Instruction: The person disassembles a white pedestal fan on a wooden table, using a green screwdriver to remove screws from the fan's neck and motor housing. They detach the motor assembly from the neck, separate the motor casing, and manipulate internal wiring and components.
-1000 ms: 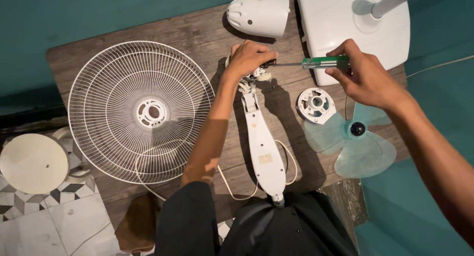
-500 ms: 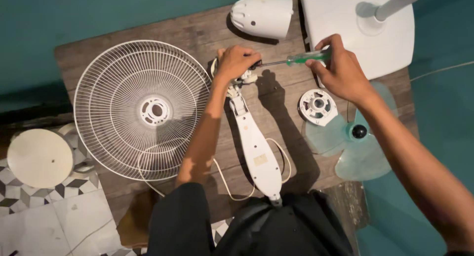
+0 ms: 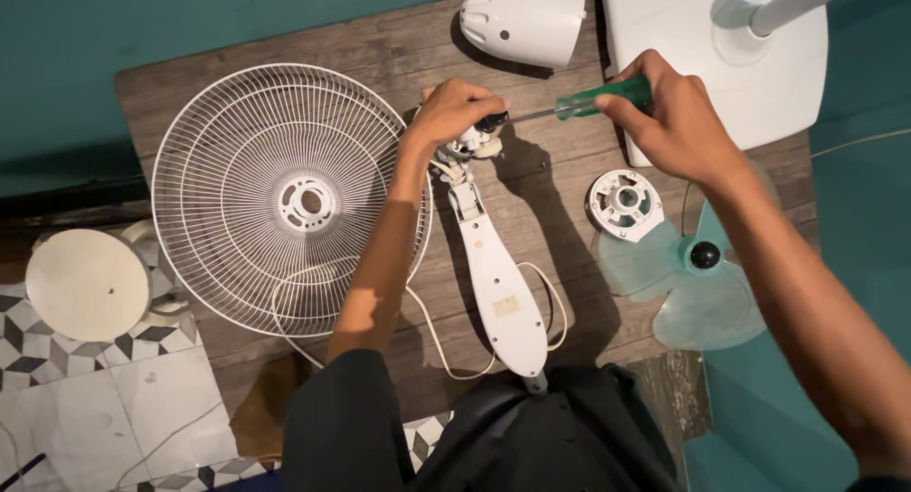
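Brown wood desk (image 3: 285, 37), teal wall behind. Left hand (image 3: 454, 112) closed over small fan motor part (image 3: 470, 146) at top of white fan neck (image 3: 498, 283). Right hand (image 3: 674, 122) wrapped around green screwdriver (image 3: 593, 101), tip at part. White grille (image 3: 289, 198) left, clear teal blades (image 3: 688, 283) right.

the left hand (image 3: 454, 111) covers the small metal motor part (image 3: 472, 145), so where the tip of the green-handled screwdriver (image 3: 586, 101) touches is hidden. the white square fan base (image 3: 759, 70) and the white motor cover (image 3: 527, 19) are cut by the top edge.
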